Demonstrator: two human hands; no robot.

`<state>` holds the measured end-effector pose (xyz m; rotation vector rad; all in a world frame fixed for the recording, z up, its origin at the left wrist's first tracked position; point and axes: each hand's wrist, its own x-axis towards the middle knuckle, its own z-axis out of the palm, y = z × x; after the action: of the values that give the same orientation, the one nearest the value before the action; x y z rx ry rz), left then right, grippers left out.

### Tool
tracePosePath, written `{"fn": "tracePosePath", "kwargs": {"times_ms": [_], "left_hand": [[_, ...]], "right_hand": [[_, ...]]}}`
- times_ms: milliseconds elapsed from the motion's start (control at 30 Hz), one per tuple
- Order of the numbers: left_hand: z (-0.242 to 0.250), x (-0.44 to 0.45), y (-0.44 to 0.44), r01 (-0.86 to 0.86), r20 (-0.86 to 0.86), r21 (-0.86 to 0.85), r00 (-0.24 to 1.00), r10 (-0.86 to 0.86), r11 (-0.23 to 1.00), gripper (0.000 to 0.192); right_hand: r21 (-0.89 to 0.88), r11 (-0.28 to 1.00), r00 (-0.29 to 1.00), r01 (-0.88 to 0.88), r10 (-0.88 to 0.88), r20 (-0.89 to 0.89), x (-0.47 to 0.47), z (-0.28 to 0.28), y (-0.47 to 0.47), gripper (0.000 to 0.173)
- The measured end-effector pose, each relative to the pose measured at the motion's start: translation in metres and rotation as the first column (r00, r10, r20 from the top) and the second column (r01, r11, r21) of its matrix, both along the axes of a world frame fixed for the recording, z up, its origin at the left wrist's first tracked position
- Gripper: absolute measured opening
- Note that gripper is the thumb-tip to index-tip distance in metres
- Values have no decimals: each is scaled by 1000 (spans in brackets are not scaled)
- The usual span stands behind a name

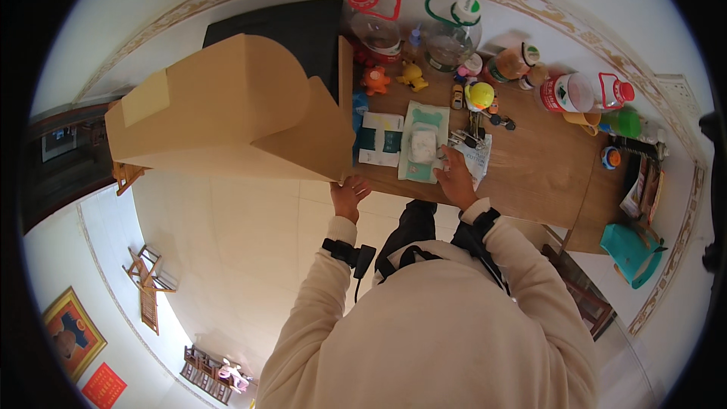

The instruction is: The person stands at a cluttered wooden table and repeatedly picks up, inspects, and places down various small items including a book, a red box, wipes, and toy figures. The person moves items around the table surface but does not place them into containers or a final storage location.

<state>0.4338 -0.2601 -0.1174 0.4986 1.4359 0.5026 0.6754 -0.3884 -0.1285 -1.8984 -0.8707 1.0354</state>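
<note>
My left hand (347, 197) is at the front edge of the wooden table, by the lower corner of a large open cardboard box (221, 108). Its fingers are apart and I see nothing held in them; whether a fingertip touches the box is unclear. My right hand (458, 179) hovers over the table edge, thumb and fingers spread, with nothing visibly held. Just left of it, a small white wrapped bundle (423, 144) lies on a pale green-and-white packet (408, 170). Beyond its fingertips are a bunch of keys (472, 135) and a white printed packet (479, 157).
A white-and-green packet (381, 153) lies near the box. Behind stand large clear plastic bottles (451, 40), an orange toy (375, 80), a yellow toy (413, 76) and a yellow-capped toy figure (480, 96). A teal bag (627, 247) sits at the right end of the wooden table (534, 176).
</note>
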Motion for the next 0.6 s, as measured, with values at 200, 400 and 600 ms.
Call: {"fn": "tracePosePath", "kwargs": {"times_ms": [200, 400, 600], "left_hand": [[13, 18, -11, 130, -21, -51, 991, -131, 990, 28], [7, 35, -11, 244, 129, -55, 963, -236, 968, 28], [5, 43, 1, 233, 252, -54, 944, -212, 971, 30]], "right_hand": [[17, 999, 999, -37, 37, 21, -5, -1, 3, 54], [36, 982, 979, 186, -188, 74, 14, 8, -24, 52], [-41, 943, 916, 330, -309, 257, 45, -18, -50, 59]]}}
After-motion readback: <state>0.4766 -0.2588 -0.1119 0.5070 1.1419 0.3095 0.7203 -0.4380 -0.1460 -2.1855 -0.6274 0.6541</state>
